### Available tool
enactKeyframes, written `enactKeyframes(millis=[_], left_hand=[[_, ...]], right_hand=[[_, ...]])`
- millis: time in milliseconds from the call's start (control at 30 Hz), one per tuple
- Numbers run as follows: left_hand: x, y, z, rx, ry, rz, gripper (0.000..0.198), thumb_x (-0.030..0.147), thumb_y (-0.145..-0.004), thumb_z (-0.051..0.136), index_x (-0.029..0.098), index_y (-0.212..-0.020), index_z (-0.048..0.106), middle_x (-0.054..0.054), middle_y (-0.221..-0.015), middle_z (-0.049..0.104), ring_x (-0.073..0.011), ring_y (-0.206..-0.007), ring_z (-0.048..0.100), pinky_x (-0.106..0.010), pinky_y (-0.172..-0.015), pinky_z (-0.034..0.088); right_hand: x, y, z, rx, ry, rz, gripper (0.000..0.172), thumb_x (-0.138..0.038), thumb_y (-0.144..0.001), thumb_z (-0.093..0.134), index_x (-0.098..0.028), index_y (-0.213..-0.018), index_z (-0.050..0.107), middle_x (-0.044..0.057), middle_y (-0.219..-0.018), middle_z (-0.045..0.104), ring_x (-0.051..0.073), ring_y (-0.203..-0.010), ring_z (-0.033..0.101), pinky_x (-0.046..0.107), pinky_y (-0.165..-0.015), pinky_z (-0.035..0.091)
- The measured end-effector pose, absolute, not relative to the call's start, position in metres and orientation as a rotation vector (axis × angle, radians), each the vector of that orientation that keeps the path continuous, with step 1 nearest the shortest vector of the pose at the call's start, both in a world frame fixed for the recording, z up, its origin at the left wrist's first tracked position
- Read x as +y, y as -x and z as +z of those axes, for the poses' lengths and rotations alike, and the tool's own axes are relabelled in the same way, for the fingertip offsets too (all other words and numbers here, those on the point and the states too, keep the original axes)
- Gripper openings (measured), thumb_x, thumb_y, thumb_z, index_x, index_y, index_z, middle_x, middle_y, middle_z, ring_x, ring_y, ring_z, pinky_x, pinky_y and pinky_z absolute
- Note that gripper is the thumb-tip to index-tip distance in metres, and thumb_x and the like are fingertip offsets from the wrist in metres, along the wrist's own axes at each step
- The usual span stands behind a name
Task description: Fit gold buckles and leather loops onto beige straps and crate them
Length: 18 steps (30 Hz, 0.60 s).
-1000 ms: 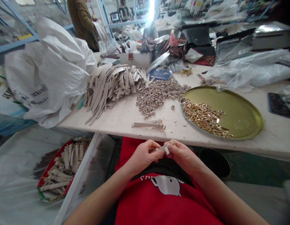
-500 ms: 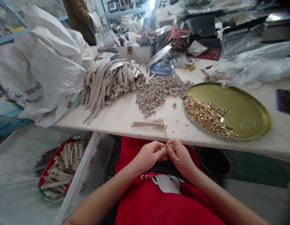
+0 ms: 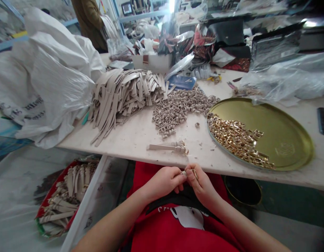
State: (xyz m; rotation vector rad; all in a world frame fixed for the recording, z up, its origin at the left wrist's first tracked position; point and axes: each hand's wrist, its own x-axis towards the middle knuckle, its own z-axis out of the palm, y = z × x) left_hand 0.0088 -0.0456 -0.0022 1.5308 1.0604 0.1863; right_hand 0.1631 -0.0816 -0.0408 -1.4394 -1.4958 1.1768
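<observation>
My left hand (image 3: 167, 182) and my right hand (image 3: 202, 183) meet just in front of the table edge, fingertips almost touching. A gold buckle (image 3: 195, 174) sticks out between the right fingers, which are closed on it. Pinched in the left fingers is a small pale piece of strap (image 3: 184, 173), mostly hidden by both hands. On the table just beyond lie a few finished-looking beige straps (image 3: 165, 147) with gold buckles at their right ends. Behind those is a heap of small beige strap loops (image 3: 174, 108), one loop (image 3: 197, 125) lying apart.
A pile of loose beige strips (image 3: 120, 98) lies left of the loops. At the right stands a round gold tray (image 3: 287, 133) with many gold buckles (image 3: 237, 140). Below left, a red basket (image 3: 50, 196) holds buckled straps. A white sack (image 3: 54, 73) stands at left; a person (image 3: 90, 21) is behind.
My hands stay together with the strap and buckle, the fingers shifting slightly. The whole view has moved a little, so the table sits lower in the picture.
</observation>
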Motion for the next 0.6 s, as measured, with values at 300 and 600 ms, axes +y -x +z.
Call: enactKeyframes(millis=[300,600], left_hand=[[0.024,0.002,-0.001,1.411,-2.158,0.391,0.03,0.044,-0.082,0.047,0.019,-0.08,0.064,-0.006,-0.077,0.065,-0.0188,-0.071,0.056,-0.028,-0.065,0.039],[0.093,0.057,-0.02,1.753,-2.103,0.614,0.019,0.031,-0.083,0.049,0.019,-0.087,0.063,-0.007,-0.091,0.062,-0.0185,-0.09,0.055,-0.029,-0.085,0.039]], right_hand=[[0.007,-0.166,-0.031,-1.979,1.466,0.591,0.031,-0.035,-0.09,0.033,-0.019,-0.095,0.059,0.01,-0.095,0.063,0.024,-0.089,0.058,0.037,-0.078,0.044],[0.035,-0.161,-0.075,-2.369,1.277,-0.081,0.044,-0.044,-0.08,0.051,-0.02,-0.116,0.057,0.014,-0.115,0.059,0.028,-0.101,0.055,0.042,-0.087,0.042]])
